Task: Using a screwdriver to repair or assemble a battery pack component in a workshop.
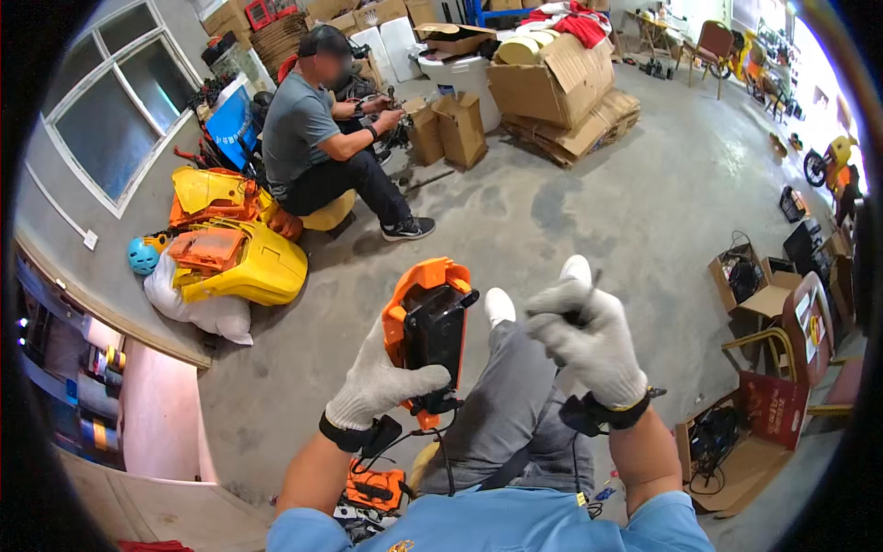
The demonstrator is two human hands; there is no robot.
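My left hand [391, 377], in a pale knitted glove, is closed around an orange and black plastic housing [436, 327] held upright above my lap. Its thumb presses across the black part near the bottom. Off to the right and apart from the housing is my right hand [593, 340], gloved the same way and smeared by motion. Its fingers are curled around a thin dark rod-like tool [597, 279], whose tip sticks up; the rest is hidden in the glove. Black bands with small devices and cables sit on both wrists.
A co-worker [308, 138] sits at the far left, handling a small dark part. Yellow and orange plastic shells [262, 262] lie in front of that person. Flattened cardboard [570, 129] is stacked at the back. A box of cables [717, 442] and a chair [808, 340] stand at right.
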